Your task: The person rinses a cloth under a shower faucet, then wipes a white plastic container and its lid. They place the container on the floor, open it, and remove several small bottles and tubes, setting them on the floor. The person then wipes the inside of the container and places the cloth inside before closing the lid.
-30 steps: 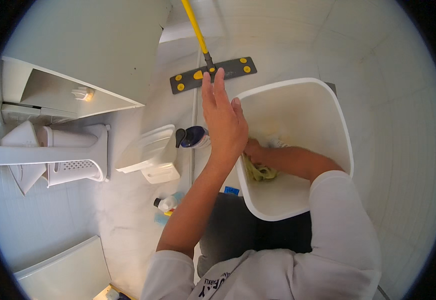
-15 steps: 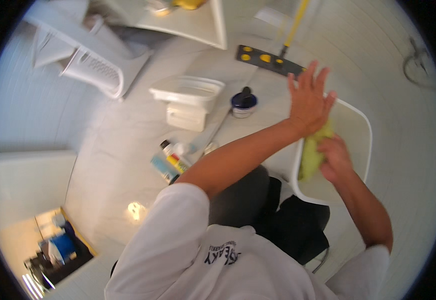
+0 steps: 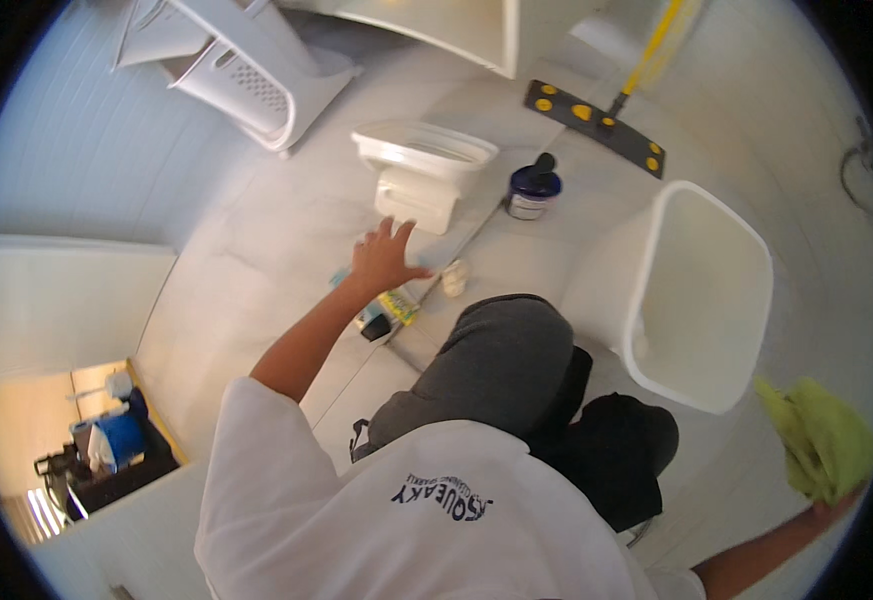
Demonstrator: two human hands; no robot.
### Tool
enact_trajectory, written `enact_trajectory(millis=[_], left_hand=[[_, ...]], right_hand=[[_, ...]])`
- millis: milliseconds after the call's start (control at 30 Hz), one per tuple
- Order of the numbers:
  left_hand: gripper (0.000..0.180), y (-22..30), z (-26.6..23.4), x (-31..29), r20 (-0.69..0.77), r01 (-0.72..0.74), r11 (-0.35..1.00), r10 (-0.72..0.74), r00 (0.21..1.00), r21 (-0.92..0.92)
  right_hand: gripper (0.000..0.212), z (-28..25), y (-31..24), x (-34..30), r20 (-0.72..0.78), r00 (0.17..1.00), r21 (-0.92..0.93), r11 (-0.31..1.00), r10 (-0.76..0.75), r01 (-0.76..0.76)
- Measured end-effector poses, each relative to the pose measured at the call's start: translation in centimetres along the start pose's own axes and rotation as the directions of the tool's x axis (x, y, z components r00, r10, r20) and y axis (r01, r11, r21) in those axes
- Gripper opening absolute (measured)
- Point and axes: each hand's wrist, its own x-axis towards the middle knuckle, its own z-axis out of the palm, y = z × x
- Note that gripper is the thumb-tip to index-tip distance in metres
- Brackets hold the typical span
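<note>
My left hand (image 3: 384, 262) is open, fingers spread, above several bottles on the floor. Beneath it show a bottle with a yellow label (image 3: 399, 307) and a black-capped bottle (image 3: 374, 326); the hand partly hides them. A small white crumpled item (image 3: 454, 278) lies beside its thumb. Out at the far right, my right hand (image 3: 836, 506) grips a yellow-green cloth (image 3: 818, 440), which hangs bunched, away from the bin. The tall white bin (image 3: 711, 290) is tilted, its mouth facing up and right. A white plastic lid-like piece (image 3: 421, 170) sits beyond my left hand.
A dark blue tub (image 3: 534, 190) with a black item on top stands past my knees. Farther off lie a flat mop head (image 3: 596, 127) with a yellow pole and a white rack (image 3: 266, 90). A mirror (image 3: 106, 440) is at the lower left.
My left hand has left the bin and swung left to the bottles. My right hand has drawn the cloth out of the bin and over to the right. The view has shifted slightly.
</note>
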Motion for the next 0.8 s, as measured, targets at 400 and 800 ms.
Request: enact_trajectory(millis=[400, 800], left_hand=[[0.034, 4.7, -6.7, -1.2, -0.157, -0.242, 0.959, 0.219, 0.963, -0.148], [0.029, 27.8, -14.2, 0.4, -0.207, -0.852, 0.451, 0.837, 0.507, -0.264]], right_hand=[[0.046, 19.7, -18.6, 6.0, 0.694, 0.442, 0.241, 0.395, 0.568, -0.886], [0.038, 22.6, -21.4, 7.3, 0.680, 0.507, 0.439, 0.261, 0.530, -0.860]])
